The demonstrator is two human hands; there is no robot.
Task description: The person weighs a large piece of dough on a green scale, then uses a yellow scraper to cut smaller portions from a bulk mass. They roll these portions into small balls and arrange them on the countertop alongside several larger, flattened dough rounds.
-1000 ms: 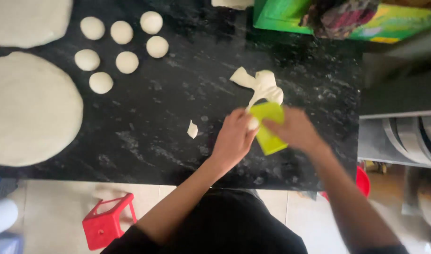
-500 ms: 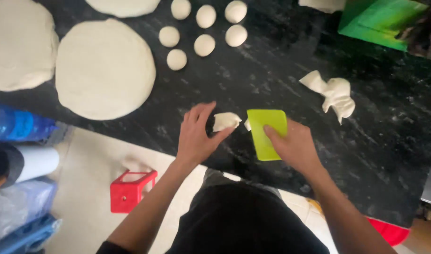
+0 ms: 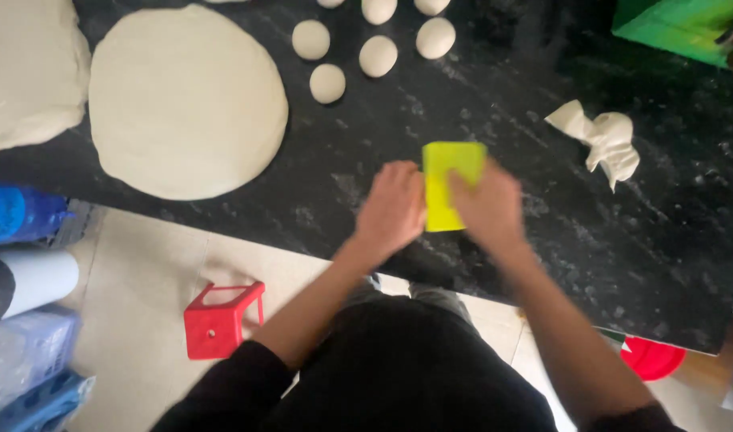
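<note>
Lying far left, big flat dough round point(image 3: 186, 100) on black counter point(image 3: 366, 168), small dough balls point(image 3: 327, 82) beyond, left hand point(image 3: 392, 210) curled — grip unclear — touching yellow-green scraper point(image 3: 449, 186) mid-counter, right hand point(image 3: 486, 206) gripping it, torn dough scrap point(image 3: 602, 140) right.

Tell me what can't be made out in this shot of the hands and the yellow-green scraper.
- Head view: anything under the left hand is hidden by it.
- The scraper has its right edge covered by the right hand.
- Top dough balls are cut off by the frame edge.
- The green box is cropped and blurred.
</note>
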